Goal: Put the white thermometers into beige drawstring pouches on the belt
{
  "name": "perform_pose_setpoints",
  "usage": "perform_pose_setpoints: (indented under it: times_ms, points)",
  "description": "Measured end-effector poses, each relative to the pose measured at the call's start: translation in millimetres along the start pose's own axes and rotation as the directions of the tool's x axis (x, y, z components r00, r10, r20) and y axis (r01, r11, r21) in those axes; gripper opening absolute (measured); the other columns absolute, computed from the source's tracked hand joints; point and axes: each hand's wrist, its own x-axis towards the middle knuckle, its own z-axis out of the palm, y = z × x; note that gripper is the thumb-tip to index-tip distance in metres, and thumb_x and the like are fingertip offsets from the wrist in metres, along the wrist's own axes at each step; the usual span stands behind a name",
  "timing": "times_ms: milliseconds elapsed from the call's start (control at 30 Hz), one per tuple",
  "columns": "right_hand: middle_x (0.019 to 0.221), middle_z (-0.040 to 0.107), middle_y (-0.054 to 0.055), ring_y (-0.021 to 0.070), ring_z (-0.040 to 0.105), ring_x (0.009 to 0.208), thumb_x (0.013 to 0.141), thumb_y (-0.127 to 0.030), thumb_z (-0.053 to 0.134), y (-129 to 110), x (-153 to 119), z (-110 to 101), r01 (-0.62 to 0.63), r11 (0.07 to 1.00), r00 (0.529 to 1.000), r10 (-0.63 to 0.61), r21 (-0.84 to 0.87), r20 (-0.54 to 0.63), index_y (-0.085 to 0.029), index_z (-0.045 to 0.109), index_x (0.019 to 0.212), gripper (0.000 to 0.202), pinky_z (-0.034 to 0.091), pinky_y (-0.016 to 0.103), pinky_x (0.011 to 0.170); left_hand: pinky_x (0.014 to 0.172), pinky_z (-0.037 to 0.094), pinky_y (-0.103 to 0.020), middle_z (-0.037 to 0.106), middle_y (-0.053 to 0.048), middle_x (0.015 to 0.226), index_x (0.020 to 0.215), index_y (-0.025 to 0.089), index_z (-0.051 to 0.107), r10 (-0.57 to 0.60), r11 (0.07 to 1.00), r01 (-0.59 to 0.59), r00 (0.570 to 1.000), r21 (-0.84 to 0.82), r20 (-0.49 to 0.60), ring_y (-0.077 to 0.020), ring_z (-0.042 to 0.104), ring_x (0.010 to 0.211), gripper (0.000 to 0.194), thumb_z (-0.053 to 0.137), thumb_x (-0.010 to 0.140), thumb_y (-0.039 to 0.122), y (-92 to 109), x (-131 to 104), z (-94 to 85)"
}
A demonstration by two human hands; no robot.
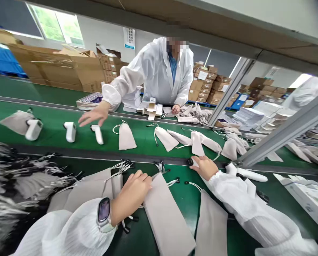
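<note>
My left hand [134,190], with a watch on its wrist, lies with bent fingers against the upper left edge of a stack of grey drawstring pouches [165,217]; its fingertips are partly hidden. My right hand [205,167] is closed on a white device with a black end [191,162], near the belt's edge. Below it a single grey pouch [211,224] lies flat, its cord toward the top. More grey pouches [92,188] lie left of my left hand. White devices [251,175] rest beside my right sleeve.
Across the green belt [54,117] a person in a white coat [167,71] reaches over white devices [70,132]. Pouches [127,137] lie along the belt. A metal post [228,92] stands at right; pouch cords [4,199] pile up at left.
</note>
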Motion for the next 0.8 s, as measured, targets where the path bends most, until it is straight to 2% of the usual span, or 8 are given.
perform_pose_setpoints:
  times_ms: [67,167,267,400,467,567,700,800]
  points:
    - [0.098,0.057,0.009,0.0212,0.054,0.087,0.075,-0.037,0.053,-11.3,7.9,-13.5,0.098,0.949,0.983,-0.045,0.300,-0.180,-0.019,0.048,0.106,0.036,0.042,0.034,0.077,0.071,0.034,-0.028,0.053,0.000,0.078,0.074,0.019,0.047,0.026,0.984,-0.017,0.999,-0.176,0.046,-0.0176,0.045,0.082,0.022,0.031,0.088,0.023,3.2,1.2,-8.2]
    - [0.097,0.053,0.005,0.0163,0.055,0.077,0.076,-0.042,0.049,-38.8,15.7,-41.9,0.328,0.548,0.901,0.063,0.769,-0.429,-0.024,0.041,0.108,0.038,0.047,0.029,0.064,0.065,0.034,-0.022,0.049,0.003,0.077,0.078,0.020,0.045,0.099,0.918,-0.069,0.993,-0.392,0.058,-0.0123,0.046,0.073,0.023,0.027,0.090,0.026,10.2,7.3,-17.0]
    - [0.095,0.050,0.003,0.0138,0.052,0.076,0.074,-0.040,0.055,-70.3,18.5,-59.2,0.430,0.273,0.885,0.058,0.860,-0.461,-0.026,0.042,0.105,0.036,0.046,0.024,0.059,0.061,0.034,-0.020,0.045,0.003,0.074,0.075,0.019,0.045,0.136,0.867,-0.119,0.991,-0.484,0.001,-0.0099,0.045,0.066,0.021,0.032,0.089,0.027,19.2,14.8,-22.7]
    - [0.086,0.050,0.001,0.0102,0.049,0.068,0.070,-0.041,0.059,-99.0,10.1,-45.3,0.299,0.143,0.945,-0.180,0.943,-0.273,-0.023,0.048,0.100,0.037,0.043,0.021,0.056,0.063,0.035,-0.020,0.044,0.002,0.073,0.072,0.018,0.045,0.054,0.853,-0.155,0.976,-0.498,-0.212,-0.0104,0.045,0.069,0.020,0.036,0.088,0.027,26.5,25.1,-32.3]
    - [0.077,0.052,0.002,0.0093,0.048,0.059,0.077,-0.051,0.046,-107.5,-2.0,-30.3,0.087,0.153,0.916,-0.400,0.984,-0.019,-0.019,0.052,0.095,0.037,0.041,0.021,0.051,0.067,0.036,-0.021,0.043,0.000,0.080,0.075,0.018,0.047,-0.005,0.868,-0.167,0.939,-0.468,-0.345,-0.0113,0.046,0.074,0.017,0.039,0.086,0.027,25.9,31.0,-36.8]
    - [0.064,0.052,0.003,0.0083,0.045,0.048,0.083,-0.057,0.021,-106.3,-20.4,-18.0,-0.078,0.346,0.784,-0.558,0.935,0.272,-0.014,0.059,0.083,0.057,0.037,0.022,0.044,0.065,0.036,-0.021,0.043,-0.001,0.083,0.076,0.018,0.046,-0.051,0.905,-0.130,0.913,-0.406,-0.405,-0.0114,0.046,0.073,0.015,0.040,0.085,0.028,18.2,33.8,-41.0]
    - [0.055,0.050,-0.001,0.0073,0.040,0.044,0.076,-0.053,0.044,-64.4,-18.8,-29.4,0.223,0.574,0.941,-0.339,0.788,-0.020,-0.018,0.061,0.092,0.042,0.036,0.023,0.047,0.053,0.029,-0.022,0.045,0.004,0.064,0.076,0.020,0.043,-0.075,0.948,0.033,0.990,-0.316,-0.121,-0.0116,0.043,0.055,0.020,0.039,0.084,0.037,0.6,12.9,-44.5]
    - [0.049,0.047,-0.003,0.0086,0.041,0.042,0.073,-0.051,0.049,-38.5,-12.3,-32.3,0.193,0.598,0.977,-0.193,0.778,-0.094,-0.017,0.058,0.096,0.041,0.034,0.022,0.044,0.049,0.024,-0.022,0.038,0.006,0.051,0.060,0.019,0.039,-0.087,0.951,0.088,0.996,-0.297,0.016,-0.0100,0.036,0.047,0.033,0.032,0.087,0.038,-2.4,-3.4,-47.1]
